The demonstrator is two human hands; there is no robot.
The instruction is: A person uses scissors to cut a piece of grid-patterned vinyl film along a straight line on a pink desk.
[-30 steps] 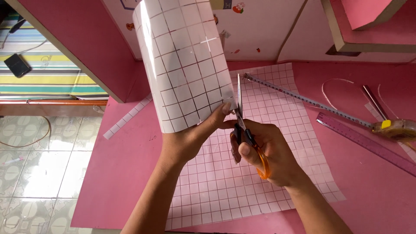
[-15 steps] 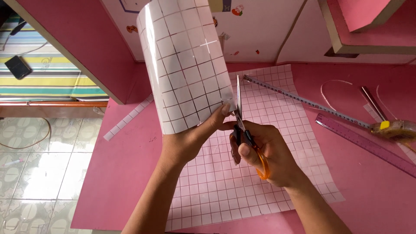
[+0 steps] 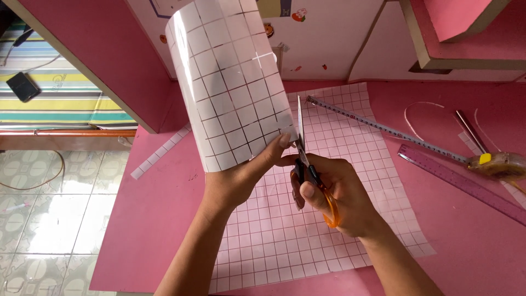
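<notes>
Here the left hand (image 3: pixel 241 175) pinches the lower edge of a curled gridded sheet (image 3: pixel 233 82) held above the pink bench (image 3: pixel 153 219), while the right hand (image 3: pixel 334 194), closed around orange-handled scissors (image 3: pixel 307 164), is judged mid-cut, needing steady blade guidance along a grid line.

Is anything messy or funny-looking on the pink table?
A few things. A thin gridded strip lies loose and slanted on the pink table, like a cut-off scrap. The gridded sheet in the left hand curls instead of lying flat. The tape measure sprawls unrolled across the flat gridded sheet.
</notes>
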